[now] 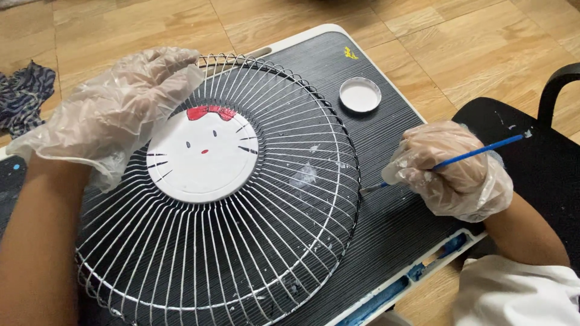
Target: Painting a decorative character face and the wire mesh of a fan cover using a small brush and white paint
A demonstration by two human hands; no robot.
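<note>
a wire fan guard [241, 241] lies flat on a dark ridged tray [386, 229] with a white rim, the tray sitting on a wooden floor [471, 36]. the guard fills most of the tray, its wires coated white and spotted with paint. at its hub is a round white disc [202, 156] painted with a cartoon cat face: red bow at 12 o'clock, two small dark eyes, a red dot below them, and dark whiskers at 3 and 9 o'clock.

the left hand [115, 111], in a loose clear plastic glove, rests on the guard's rim at about 10 o'clock, fingers curled over the wires and lying close together, gripping the edge.

the right hand [453, 169], also gloved, sits at 3 o'clock, just outside the guard. its fingers are pinched around a thin blue brush [477, 152]; the handle points out toward 2 o'clock and the tip meets the guard's outer rim at 3 o'clock.

a small round lid [360, 95] holding white paint stands on the tray at 1 o'clock from the guard, apart from both hands. white smears mark the tray under the wires near the brush tip.

a dark striped cloth [24, 96] lies on the floor at 9 o'clock. a black chair [544, 145] stands past the right hand at 3 o'clock, and a white sleeve [513, 290] shows at 5 o'clock.
</note>
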